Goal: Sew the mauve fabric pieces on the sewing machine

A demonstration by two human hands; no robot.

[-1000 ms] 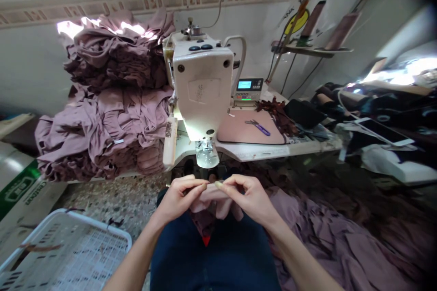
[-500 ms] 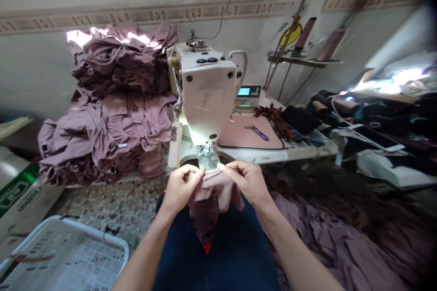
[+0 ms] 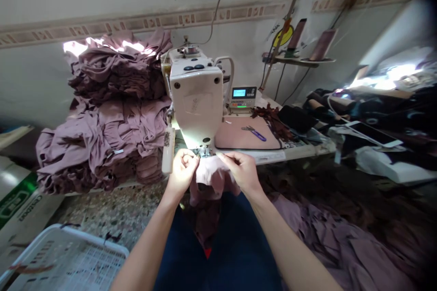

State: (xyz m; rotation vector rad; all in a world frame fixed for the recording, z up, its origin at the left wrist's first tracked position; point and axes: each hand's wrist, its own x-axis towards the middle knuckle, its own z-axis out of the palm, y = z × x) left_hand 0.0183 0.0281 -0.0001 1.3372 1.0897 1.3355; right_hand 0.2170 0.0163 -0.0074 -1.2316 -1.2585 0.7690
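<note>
- Head view, and here's the cloth point(image 3: 213, 173), right between the two hands, its upper edge up at the presser foot point(image 3: 205, 151) of the machine point(image 3: 196, 109)!
- Below that edge it drops in loose folds towards the lap, pale pink on top, darker lower down, with a red tip point(image 3: 208, 253) at the bottom.
- Left hand point(image 3: 184, 169): a tight pinch, thumb and finger closed on the cloth's left corner, the other fingers curled in, just beside the foot.
- Right hand point(image 3: 242, 172): a narrow pinch as well, fingertips together on the right end of that same edge, just across from the left.
- Over to the right on the desk point(image 3: 269, 157), purple-handled snips point(image 3: 254, 133) lie on a pink pad point(image 3: 232, 136), a lit panel point(image 3: 243, 96) behind.
- On the left, a tall heap point(image 3: 112, 122) of mauve fabric stands beside the machine; a white basket point(image 3: 97, 240) sits below.
</note>
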